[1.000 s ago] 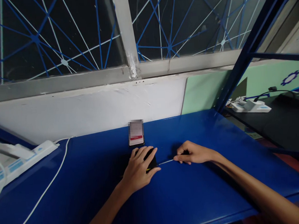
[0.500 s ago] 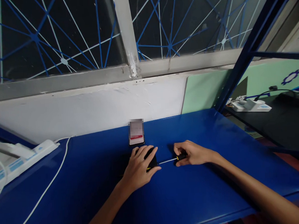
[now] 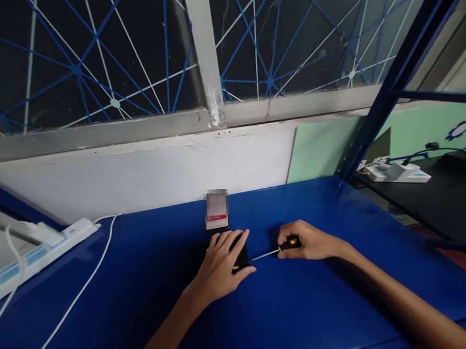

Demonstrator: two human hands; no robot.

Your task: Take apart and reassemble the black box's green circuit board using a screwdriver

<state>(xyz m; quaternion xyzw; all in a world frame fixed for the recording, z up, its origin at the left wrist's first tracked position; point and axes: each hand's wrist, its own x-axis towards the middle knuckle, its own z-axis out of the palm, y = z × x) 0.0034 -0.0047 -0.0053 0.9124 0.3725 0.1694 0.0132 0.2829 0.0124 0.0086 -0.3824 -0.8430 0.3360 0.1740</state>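
Observation:
My left hand (image 3: pixel 221 264) lies flat over a small black device (image 3: pixel 240 256) with a yellow mark, pressing it onto the blue table (image 3: pixel 146 304). My right hand (image 3: pixel 309 241) grips the black and yellow handle of a thin screwdriver (image 3: pixel 278 250). Its metal shaft points left and its tip meets the right side of the black device. Just behind my left hand stands a small card (image 3: pixel 217 213) with a red stripe.
A white power strip (image 3: pixel 45 244) with a white cable (image 3: pixel 79 292) sits at the table's left end. A white wall and a window with blue bars rise behind. A blue post (image 3: pixel 385 88) and a black table (image 3: pixel 445 194) with another power strip lie to the right.
My right hand slid back along the screwdriver from the shaft onto its handle. The camera shifted slightly; my left hand kept its place on the black device.

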